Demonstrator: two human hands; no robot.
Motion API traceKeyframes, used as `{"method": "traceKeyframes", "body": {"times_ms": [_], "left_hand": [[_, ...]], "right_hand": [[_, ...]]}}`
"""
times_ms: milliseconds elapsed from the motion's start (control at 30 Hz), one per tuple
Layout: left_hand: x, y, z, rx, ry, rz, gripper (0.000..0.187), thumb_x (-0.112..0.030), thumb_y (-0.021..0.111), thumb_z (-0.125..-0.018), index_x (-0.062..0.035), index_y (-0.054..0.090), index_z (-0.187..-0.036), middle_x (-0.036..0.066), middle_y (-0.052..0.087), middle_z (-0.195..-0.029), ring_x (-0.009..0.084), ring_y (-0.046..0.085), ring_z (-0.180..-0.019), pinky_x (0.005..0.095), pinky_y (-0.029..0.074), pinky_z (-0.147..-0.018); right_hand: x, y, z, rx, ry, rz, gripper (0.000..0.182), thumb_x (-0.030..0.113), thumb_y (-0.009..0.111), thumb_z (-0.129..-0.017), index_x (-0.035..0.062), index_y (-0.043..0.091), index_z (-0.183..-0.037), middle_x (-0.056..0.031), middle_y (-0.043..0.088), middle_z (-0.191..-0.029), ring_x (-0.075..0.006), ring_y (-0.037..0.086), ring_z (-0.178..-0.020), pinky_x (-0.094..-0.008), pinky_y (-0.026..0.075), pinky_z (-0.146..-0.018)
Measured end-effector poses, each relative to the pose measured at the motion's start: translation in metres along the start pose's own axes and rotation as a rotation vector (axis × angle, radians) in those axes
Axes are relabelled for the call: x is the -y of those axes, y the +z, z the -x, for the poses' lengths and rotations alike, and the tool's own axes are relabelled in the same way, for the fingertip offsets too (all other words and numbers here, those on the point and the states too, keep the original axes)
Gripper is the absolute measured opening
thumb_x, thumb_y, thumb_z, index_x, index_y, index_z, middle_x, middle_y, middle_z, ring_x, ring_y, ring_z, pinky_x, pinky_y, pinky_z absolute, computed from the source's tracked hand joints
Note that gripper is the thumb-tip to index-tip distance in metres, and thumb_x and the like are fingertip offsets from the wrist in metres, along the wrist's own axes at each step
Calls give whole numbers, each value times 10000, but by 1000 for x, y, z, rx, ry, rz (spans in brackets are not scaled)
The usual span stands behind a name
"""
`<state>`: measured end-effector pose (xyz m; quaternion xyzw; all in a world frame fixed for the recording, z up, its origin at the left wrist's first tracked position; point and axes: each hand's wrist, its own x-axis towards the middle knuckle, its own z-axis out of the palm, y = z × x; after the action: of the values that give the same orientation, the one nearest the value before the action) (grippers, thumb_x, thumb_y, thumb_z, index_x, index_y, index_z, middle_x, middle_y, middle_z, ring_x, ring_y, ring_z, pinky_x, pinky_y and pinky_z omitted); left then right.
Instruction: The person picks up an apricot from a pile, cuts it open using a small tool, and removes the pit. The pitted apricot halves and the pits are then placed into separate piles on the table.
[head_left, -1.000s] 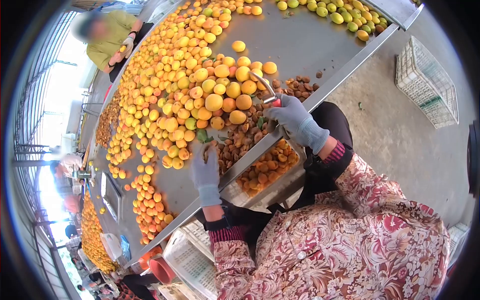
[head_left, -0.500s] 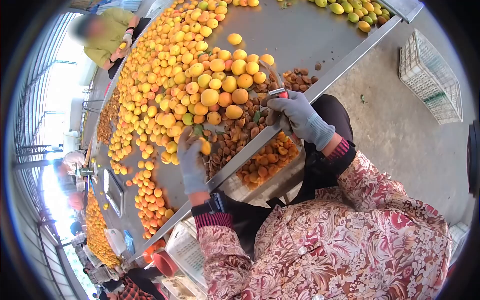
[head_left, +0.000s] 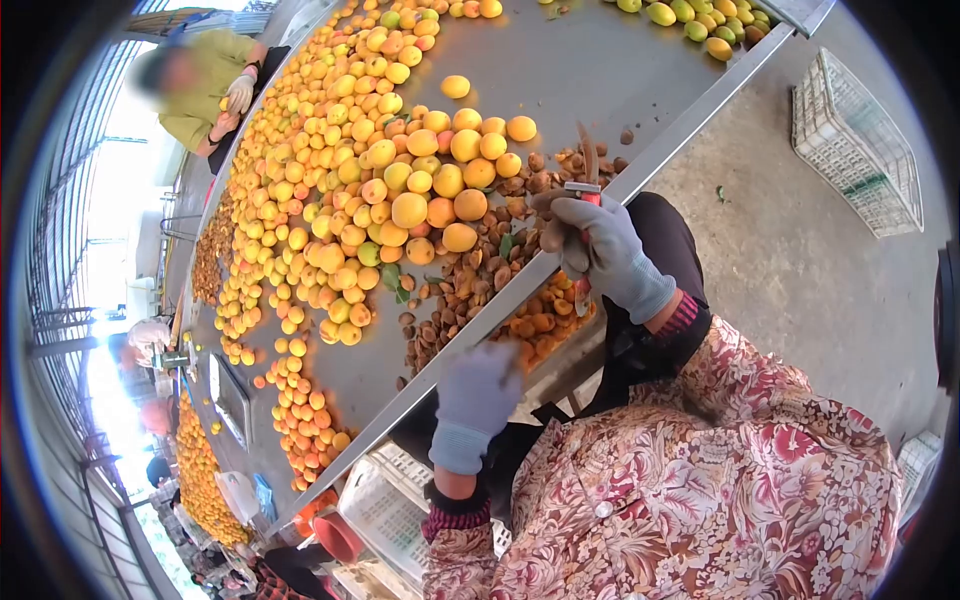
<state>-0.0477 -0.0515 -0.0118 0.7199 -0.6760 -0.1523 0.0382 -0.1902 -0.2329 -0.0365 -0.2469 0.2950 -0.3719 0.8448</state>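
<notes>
The knife [head_left: 585,170] is clenched in the gloved right hand [head_left: 600,245], blade pointing up-table toward the apricot pile [head_left: 400,190]. The left hand [head_left: 478,395] is curled at the table edge [head_left: 480,340] over the tray of halves [head_left: 545,320]; whether fruit is held cannot be told. The pile lies nearer the right hand.

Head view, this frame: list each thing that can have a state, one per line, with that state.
left hand: gloved, closed, at the table edge; contents hidden.
right hand: gloved, gripping the knife.
knife: held, blade pointing up over the pits.
apricots: whole, heaped on the table.
pits: loose, piled along the table's near edge.
crate of halves: partly filled, below the table edge.
white crate: lying on the floor.
</notes>
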Motion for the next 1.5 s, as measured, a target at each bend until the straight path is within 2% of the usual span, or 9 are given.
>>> {"method": "traceKeyframes", "body": {"times_ms": [133, 367, 467, 567, 667, 1000, 1100, 1367, 1500], "left_hand": [[24, -11, -65, -449, -426, 123, 345, -373, 556, -848, -54, 611, -966, 164, 652, -872, 351, 628, -807, 462, 470, -685], [23, 6, -123, -271, -727, -157, 497, -502, 548, -815, -35, 603, -975, 167, 658, -863, 369, 625, -790, 435, 470, -703], [39, 10, -122, -390, -700, 82, 421, -380, 620, -792, -27, 579, -1019, 173, 639, -937, 342, 619, -858, 417, 469, -768], [43, 9, -91, -739, -318, 925, 428, 100, 592, -708, 1, 512, -1116, 107, 536, -1114, 195, 536, -1036, 323, 439, -920], [30, 3, -67, -816, -102, 1123, 472, 152, 546, -709, 11, 480, -1155, 90, 523, -1133, 181, 529, -1050, 301, 441, -927], [7, -18, -26, -691, 60, 1553, 591, 51, 472, -790, 10, 331, -1362, 153, 534, -1174, 200, 570, -1021, 354, 496, -835], [7, -22, -15, -629, 140, 1956, 582, -15, 485, -812, 5, 317, -1369, 164, 545, -1163, 212, 591, -967, 342, 488, -813], [19, -19, 2, -744, 139, 1710, 551, -22, 502, -793, 9, 359, -1325, 169, 503, -1222, 215, 560, -1005, 333, 467, -848], [27, -20, 7, -753, 190, 1513, 516, 14, 484, -771, 38, 393, -1278, 169, 471, -1253, 212, 531, -1046, 328, 462, -867]], "right_hand": [[-1, 1, 5, 47, 12, 82, 213, 127, 493, -884, -34, 593, -981, -78, 593, -617, -92, 422, -331, -220, 317, -308], [0, -2, 2, 65, 61, 126, 170, 103, 517, -869, -31, 594, -938, -108, 609, -607, -110, 442, -303, -223, 321, -267], [4, -1, 6, 63, 78, 170, 166, 104, 525, -866, -25, 607, -933, -110, 609, -597, -113, 440, -298, -226, 318, -262], [7, 2, 7, 69, 102, 224, 197, 118, 506, -881, -22, 611, -971, -86, 601, -599, -91, 437, -315, -207, 318, -287], [6, 2, 10, 105, 84, 253, 241, 152, 479, -907, -22, 607, -1014, -58, 587, -598, -67, 436, -337, -187, 321, -318], [16, 48, 33, 262, 37, 296, 268, 261, 541, -907, 29, 605, -1025, -55, 586, -564, -90, 472, -344, -206, 346, -306], [29, 63, 57, 396, 283, 563, 281, 350, 566, -886, 79, 571, -959, -5, 556, -583, -44, 455, -393, -175, 334, -351], [-3, 43, 78, 476, 374, 872, 318, 339, 532, -910, 89, 538, -1108, 9, 537, -643, -51, 505, -547, -215, 412, -496], [5, 40, 76, 656, 30, 1210, 364, 342, 501, -916, 103, 508, -1190, -73, 567, -685, -206, 585, -650, -319, 462, -621]]}}
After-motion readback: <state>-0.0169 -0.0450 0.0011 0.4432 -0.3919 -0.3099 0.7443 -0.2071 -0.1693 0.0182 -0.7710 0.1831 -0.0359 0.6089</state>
